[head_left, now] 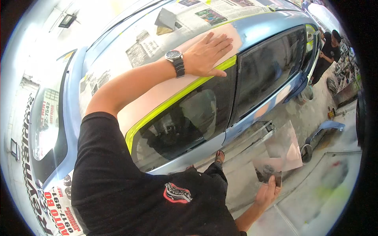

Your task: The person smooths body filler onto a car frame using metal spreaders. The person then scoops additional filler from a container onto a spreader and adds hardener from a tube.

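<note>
Your left hand (206, 53) lies flat on the pale strip (157, 88) along the roof edge, above the side windows. Its fingers are spread and released, gripping nothing; laid this way, the palm meets the curve broadly, as suits feeling the surface. The thumb reaches down by the yellow tape (229, 63), which seems placed to guard the window edge, while the newspaper (145, 49) appears to shield the rest of the roof. A grey sheet (166, 18) rests on that paper, within reach yet off the strip.

Your right hand (267, 192) is low and away from the car, its fingers pinching a dark, square sheet (267, 169) by its lower edge. That hold leaves most of the face exposed and keeps it off the paintwork; it may be abrasive paper, though the blur and distortion make this uncertain.

As for containers, a bucket (306, 94) stands on the floor near the far end of the car, and a round vessel (306, 153) sits nearer you. You cannot tell from here what either holds.
</note>
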The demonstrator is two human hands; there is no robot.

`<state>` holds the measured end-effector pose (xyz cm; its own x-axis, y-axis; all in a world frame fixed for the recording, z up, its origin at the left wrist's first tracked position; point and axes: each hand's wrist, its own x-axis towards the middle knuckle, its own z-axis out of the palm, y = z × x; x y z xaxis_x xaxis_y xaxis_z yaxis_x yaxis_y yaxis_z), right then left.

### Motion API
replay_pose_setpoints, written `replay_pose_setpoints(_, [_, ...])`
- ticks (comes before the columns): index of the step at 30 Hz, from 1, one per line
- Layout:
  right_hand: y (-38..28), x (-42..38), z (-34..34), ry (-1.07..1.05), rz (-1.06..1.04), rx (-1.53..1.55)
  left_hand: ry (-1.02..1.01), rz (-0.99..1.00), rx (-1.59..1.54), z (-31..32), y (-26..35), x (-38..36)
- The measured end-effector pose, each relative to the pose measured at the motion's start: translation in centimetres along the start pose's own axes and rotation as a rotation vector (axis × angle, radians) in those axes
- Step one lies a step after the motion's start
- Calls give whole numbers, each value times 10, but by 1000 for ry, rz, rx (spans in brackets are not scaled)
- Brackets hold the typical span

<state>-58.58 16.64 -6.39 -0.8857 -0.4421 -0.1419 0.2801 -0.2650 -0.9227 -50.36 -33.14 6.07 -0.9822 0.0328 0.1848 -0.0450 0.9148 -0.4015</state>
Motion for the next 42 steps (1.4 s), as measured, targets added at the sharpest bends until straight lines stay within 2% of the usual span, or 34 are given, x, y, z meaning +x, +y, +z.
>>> replay_pose_setpoints(8, [7, -73, 41, 47, 18, -8, -133, -25, -100, -55, 29, -144])
replay_pose_setpoints(11, [4, -97, 56, -136, -51, 51, -197, -50, -133, -74, 42, -196])
replay_pose_setpoints(14, [11, -126, 60, -70, -20, 3, -282, -76, -107, -97, 55, -244])
replay_pose_setpoints(17, [9, -144, 75, -212, -53, 53, -328, -112, -100, -116, 70, -290])
replay_pose_setpoints(23, [23, -165, 80, -245, -25, 59, -470, -221, -86, -146, 104, -372])
replay_pose_setpoints(26, [32, -164, 77, -268, -20, 99, -464, -292, -81, -150, 121, -406])
replay_pose_setpoints(30, [38, -155, 71, -303, 32, 129, -477, -256, -20, -147, 116, -376])
replay_pose_setpoints(32, [44, -148, 65, -301, 38, 141, -410, -194, -23, -130, 100, -341])
replay_pose_setpoints(42, [74, -110, -3, -35, 50, 152, -169, 49, 102, -29, 38, -83])
